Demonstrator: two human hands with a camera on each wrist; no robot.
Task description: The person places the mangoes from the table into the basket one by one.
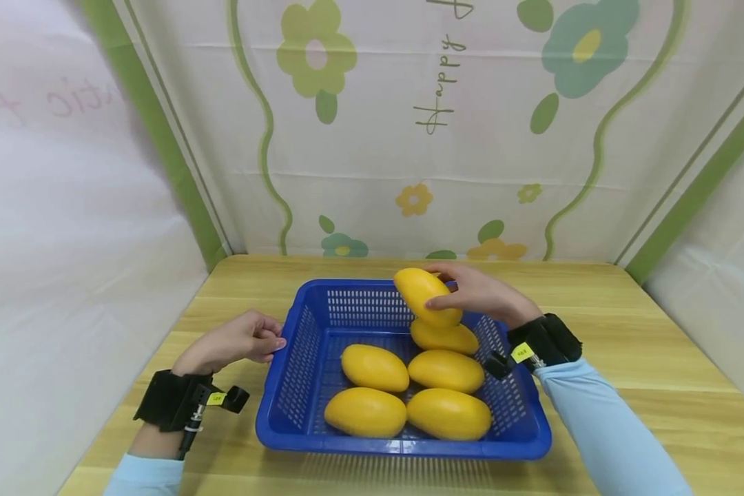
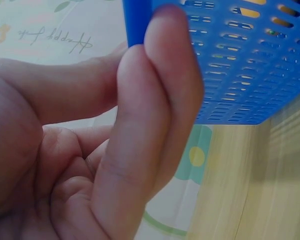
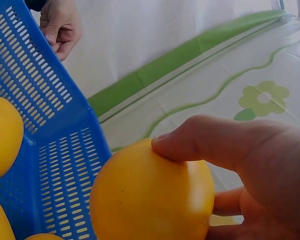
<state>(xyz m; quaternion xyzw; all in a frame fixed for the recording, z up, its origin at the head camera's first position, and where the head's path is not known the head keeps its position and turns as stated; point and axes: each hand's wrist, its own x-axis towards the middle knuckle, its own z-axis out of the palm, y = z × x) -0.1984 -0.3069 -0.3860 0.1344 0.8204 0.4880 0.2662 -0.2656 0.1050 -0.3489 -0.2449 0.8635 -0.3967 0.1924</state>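
My right hand [image 1: 480, 295] holds a yellow mango [image 1: 426, 296] above the far end of the blue basket [image 1: 297, 375], thumb pressed on its near face, fingers curled round behind it; grip firm, wrapped about half the fruit. The mango sits tilted, its lower end touching another mango [image 1: 444, 337] that lies against the far wall of the basket. The right wrist view confirms thumb on skin, fruit just inside the slotted wall.

My left hand [image 1: 235, 341] rests at the basket's left rim near the far corner. Fingers curled, fingertips [image 2: 165, 85] touching the rim edge; the left wrist view shows them against the blue plastic, but I cannot tell whether they actually clamp it.

Four more mangoes [image 1: 409, 391] lie on the basket floor in two rows, each touching its neighbour. Open floor remains along the left side of the basket, beside the near-left pair and up to the far-left corner.

The basket stands in the middle of the wooden bench [image 1: 657, 386]. Bare bench shows to the left, to the right and behind it; the near rim is close to the bench's front edge. A flowered cloth backdrop [image 1: 372, 138] closes the bench off at the back and on both sides.

Writing: "Happy" in green script on the backdrop [image 1: 441, 86], turned sideways. Small yellow tags [image 1: 522, 353] on both wristbands, print too small to read.
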